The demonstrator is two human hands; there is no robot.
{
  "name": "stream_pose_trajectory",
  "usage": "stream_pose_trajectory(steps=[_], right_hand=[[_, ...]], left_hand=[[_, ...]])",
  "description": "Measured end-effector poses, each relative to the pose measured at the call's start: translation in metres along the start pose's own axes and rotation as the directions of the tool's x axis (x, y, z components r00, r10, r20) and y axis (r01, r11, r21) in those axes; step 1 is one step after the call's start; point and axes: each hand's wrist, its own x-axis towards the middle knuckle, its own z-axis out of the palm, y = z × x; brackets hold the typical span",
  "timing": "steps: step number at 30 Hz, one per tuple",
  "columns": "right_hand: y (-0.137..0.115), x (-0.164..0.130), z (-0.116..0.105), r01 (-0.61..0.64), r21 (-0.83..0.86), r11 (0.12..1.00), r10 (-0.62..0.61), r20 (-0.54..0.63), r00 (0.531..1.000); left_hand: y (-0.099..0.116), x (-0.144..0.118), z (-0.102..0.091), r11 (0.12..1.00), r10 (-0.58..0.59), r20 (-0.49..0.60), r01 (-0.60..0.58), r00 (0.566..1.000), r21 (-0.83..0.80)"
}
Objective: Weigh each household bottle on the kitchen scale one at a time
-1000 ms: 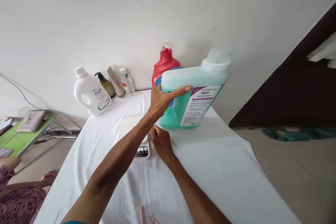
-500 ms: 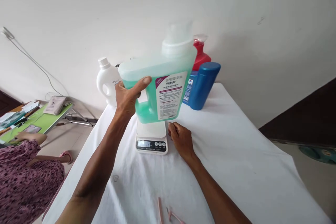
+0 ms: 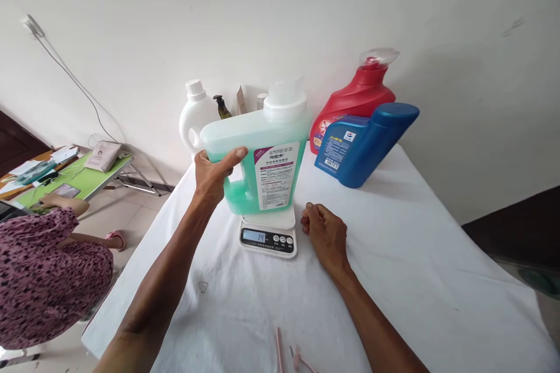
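Observation:
My left hand (image 3: pixel 214 175) is wrapped round the handle of a large translucent jug of green liquid detergent (image 3: pixel 242 186), thumb on top. The jug is held roughly upright, its capped neck at the right and its printed label towards me. Its base is just above or on a white digital kitchen scale (image 3: pixel 268 243); whether they touch I cannot tell. The scale's display reads 14. My right hand (image 3: pixel 326 236) rests on the white cloth right of the scale, fingers curled closed, with nothing visible in them.
Behind stand a white jug (image 3: pixel 196 111), a dark pump bottle (image 3: pixel 222 107), a red detergent bottle (image 3: pixel 359 90) and a blue bottle (image 3: pixel 350 154). Pink items (image 3: pixel 280 349) lie at the cloth's front edge. At left, a person in a patterned dress (image 3: pixel 52 280) is beside a green table (image 3: pixel 94 178).
My left hand has lowered the jug towards the scale. The view has shifted, showing more of the red and blue bottles. My right hand stays closed beside the scale.

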Motion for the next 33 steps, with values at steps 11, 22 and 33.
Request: stream_pose_trajectory(steps=[11, 22, 33], right_hand=[[-0.001, -0.001, -0.001, 0.016, 0.01, 1.0, -0.015, -0.007, 1.0], [-0.004, -0.001, 0.0, 0.014, 0.0, 1.0, -0.014, 0.019, 1.0], [-0.002, 0.001, 0.001, 0.022, -0.061, 0.998, -0.02, 0.021, 1.0]], left_hand=[[-0.005, 0.002, 0.011, 1.0, -0.008, 0.052, 0.007, 0.999, 0.001], [0.003, 0.002, -0.022, 0.968, 0.009, 0.332, -0.091, 0.943, 0.234], [-0.104, -0.032, -0.073, 0.962, -0.176, -0.158, 0.203, 0.972, 0.181]])
